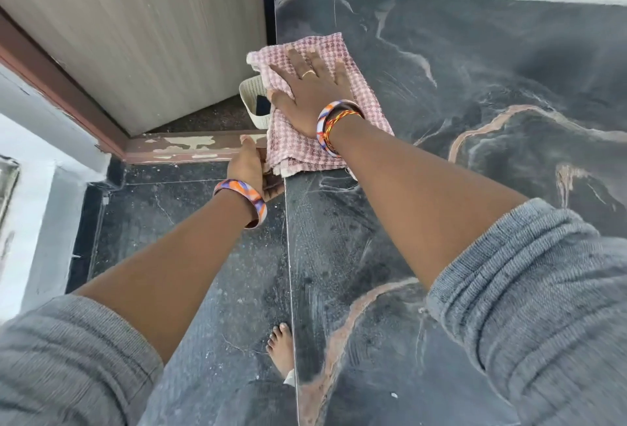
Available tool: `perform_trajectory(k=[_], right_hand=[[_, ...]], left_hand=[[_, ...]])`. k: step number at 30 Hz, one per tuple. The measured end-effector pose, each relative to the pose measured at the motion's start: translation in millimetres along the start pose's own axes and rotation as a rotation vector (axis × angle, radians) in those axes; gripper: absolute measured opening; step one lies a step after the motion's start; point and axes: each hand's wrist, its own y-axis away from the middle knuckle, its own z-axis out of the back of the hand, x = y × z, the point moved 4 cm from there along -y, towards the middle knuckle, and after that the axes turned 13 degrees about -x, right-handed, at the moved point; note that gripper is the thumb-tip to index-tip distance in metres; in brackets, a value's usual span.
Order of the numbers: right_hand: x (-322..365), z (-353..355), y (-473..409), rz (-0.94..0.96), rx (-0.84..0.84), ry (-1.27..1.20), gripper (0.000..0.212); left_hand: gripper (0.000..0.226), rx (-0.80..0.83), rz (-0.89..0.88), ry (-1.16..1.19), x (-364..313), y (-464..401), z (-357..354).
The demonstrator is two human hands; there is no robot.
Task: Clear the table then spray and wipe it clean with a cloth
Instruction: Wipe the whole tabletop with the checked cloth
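A pink checked cloth [325, 43] lies on the left edge of the black marbled table [492, 69], and its lower corner hangs over the side. My right hand [312, 86] presses flat on the cloth with fingers spread. My left hand [251, 164] is held cupped against the table's side just below the hanging corner, thumb up. Its fingertips are hidden under the edge. Smeared wipe streaks show on the near tabletop [325, 256].
A white perforated basket [249, 99] with something dark inside stands on the floor beside the table's left edge. Behind it is a grey door [135, 35] with a worn brown threshold [190, 147]. My bare foot [281, 347] is on the dark floor by the table.
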Motion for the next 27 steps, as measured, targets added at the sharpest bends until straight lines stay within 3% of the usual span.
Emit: perform_trajectory(k=[7, 11, 27], right_hand=[[20, 3, 60, 0.076, -0.012, -0.003, 0.051], [30, 3, 98, 0.108, -0.007, 0.004, 0.051], [66, 10, 261, 0.156, -0.013, 0.016, 0.051]], left_hand=[[0.061, -0.262, -0.200, -0.206, 16, 38, 31], [0.059, -0.249, -0.343, -0.313, 31, 76, 41], [0.052, -0.287, -0.559, -0.309, 101, 151, 89]])
